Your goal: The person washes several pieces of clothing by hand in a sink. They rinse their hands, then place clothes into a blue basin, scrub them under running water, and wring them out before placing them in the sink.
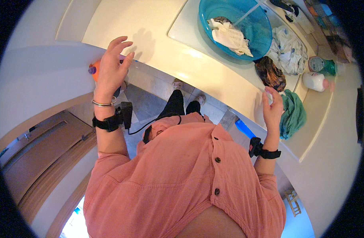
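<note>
My left hand [115,67] is raised at the left, above the front edge of a cream washstand counter [134,32]. Its fingers are apart and hold nothing, and its shadow falls on the counter. My right hand [273,107] hovers by the counter's right part, thumb and fingers apart, beside a crumpled green cloth [293,114]; whether it touches the cloth I cannot tell. Beyond it lies a dark brown patterned cloth [270,74]. A teal plastic basin [206,32] holds white cloth [229,37] and a darker piece, while a stream of water [244,17] runs into it.
White garments [289,49] lie heaped right of the basin. A green bottle [327,67] and a white bottle with a pink top [313,81] stand on the right ledge. An orange container with a purple cap [95,70] shows behind my left hand. Brown cabinetry [51,154] is at left.
</note>
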Motion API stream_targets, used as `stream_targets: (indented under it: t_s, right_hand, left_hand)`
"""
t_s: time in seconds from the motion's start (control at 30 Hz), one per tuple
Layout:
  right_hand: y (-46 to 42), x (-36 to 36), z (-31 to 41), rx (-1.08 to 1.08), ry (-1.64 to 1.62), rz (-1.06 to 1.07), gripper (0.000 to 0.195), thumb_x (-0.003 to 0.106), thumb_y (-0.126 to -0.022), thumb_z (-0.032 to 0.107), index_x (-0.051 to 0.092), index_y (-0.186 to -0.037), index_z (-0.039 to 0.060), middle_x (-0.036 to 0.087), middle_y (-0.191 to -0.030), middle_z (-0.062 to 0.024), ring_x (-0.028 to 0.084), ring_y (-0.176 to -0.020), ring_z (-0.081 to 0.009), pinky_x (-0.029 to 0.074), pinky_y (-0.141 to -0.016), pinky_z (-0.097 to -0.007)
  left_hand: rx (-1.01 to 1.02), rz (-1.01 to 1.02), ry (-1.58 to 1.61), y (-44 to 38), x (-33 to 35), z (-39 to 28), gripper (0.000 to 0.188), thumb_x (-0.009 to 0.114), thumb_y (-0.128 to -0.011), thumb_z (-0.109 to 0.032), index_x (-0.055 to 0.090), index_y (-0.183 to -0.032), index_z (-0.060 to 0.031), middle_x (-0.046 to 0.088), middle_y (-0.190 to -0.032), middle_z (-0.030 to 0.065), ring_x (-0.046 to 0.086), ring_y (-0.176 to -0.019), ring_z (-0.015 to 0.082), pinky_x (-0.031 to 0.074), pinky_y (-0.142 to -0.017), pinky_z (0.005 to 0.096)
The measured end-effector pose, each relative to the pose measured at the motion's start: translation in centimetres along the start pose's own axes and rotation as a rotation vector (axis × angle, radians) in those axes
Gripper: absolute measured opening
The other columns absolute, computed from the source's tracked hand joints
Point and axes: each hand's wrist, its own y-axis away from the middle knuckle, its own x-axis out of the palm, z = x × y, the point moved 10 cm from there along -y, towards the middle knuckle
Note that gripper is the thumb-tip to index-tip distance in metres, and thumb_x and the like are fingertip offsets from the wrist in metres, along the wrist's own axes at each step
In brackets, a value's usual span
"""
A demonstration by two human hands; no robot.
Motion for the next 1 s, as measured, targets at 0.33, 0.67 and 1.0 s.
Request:
stream_targets:
  t_s: [0.33, 0.67, 1.0]
  right_hand:
    - [-3.0, 1.3, 5.8, -0.048, 0.05, -0.016, 0.025, 0.065, -0.083, 0.019, 0.065, -0.1, 0.0016, 0.066, -0.1, -0.0153, 0.059, -0.097, -0.0325, 0.041, -0.09, -0.0398]
    - [-4.8, -1.5, 11.1, -0.025, 0.195, 0.028, 0.027, 0.067, -0.081, 0.023, 0.064, -0.1, 0.0038, 0.066, -0.093, -0.0121, 0.061, -0.089, -0.0283, 0.039, -0.085, -0.041]
    - [-8.4, 2.3, 11.6, -0.058, -0.075, 0.29, 0.057, 0.067, -0.081, 0.034, 0.052, -0.126, 0.0012, 0.058, -0.117, -0.0229, 0.056, -0.109, -0.037, 0.045, -0.091, -0.0405]
  left_hand:
    - [0.193, 0.042, 0.07, -4.0, -1.1, 0.7, 0.028, 0.062, -0.084, -0.014, 0.061, -0.109, -0.0021, 0.054, -0.124, 0.0161, 0.055, -0.11, 0.0352, 0.045, -0.091, 0.0386]
    - [0.416, 0.194, 0.159, -9.7, 1.3, -3.8, 0.028, 0.061, -0.084, -0.016, 0.061, -0.107, -0.001, 0.054, -0.124, 0.0171, 0.055, -0.109, 0.036, 0.045, -0.091, 0.0392]
    - [0.541, 0.412, 0.161, -11.0, 8.2, -8.2, 0.029, 0.064, -0.083, -0.017, 0.06, -0.109, -0.0049, 0.054, -0.125, 0.0153, 0.054, -0.112, 0.033, 0.045, -0.093, 0.0378]
